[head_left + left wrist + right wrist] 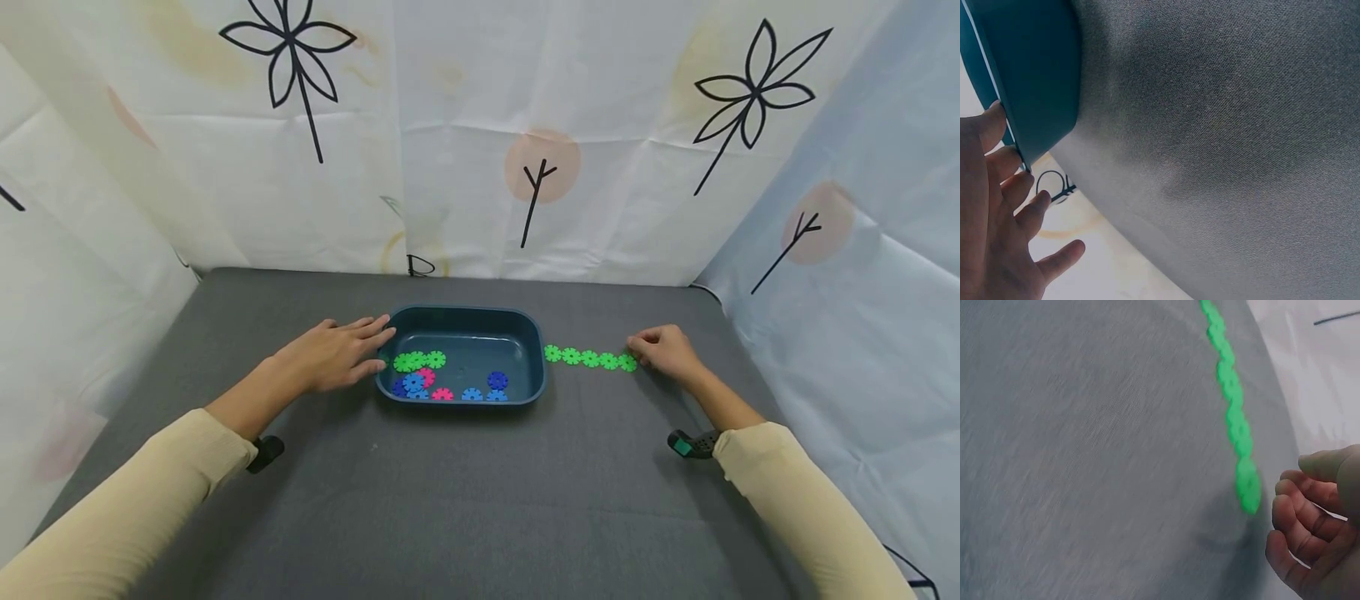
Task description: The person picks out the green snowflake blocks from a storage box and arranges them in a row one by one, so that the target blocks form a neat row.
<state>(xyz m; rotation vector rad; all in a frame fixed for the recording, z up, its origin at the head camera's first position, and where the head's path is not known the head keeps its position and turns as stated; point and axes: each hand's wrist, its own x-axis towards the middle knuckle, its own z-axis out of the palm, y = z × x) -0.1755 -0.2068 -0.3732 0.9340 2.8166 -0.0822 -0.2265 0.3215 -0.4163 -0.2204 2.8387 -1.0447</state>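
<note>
A row of green flower-shaped discs (590,359) is being supported by the tabletop (480,500), right of a blue bin (472,342), light, stiff plastic being suggested, best pinched edgewise. By its outer end the right hand (667,352) is being held loosely curled, apparently empty; the left hand (337,354), outstretched, is being rested on the bin's rim. No legible writing is being shown.

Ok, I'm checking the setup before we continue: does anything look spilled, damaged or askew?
Nothing stands out: the blue basin sits upright with notched discs inside, and the green disc row beside it runs nearly straight, not scattered.
</note>
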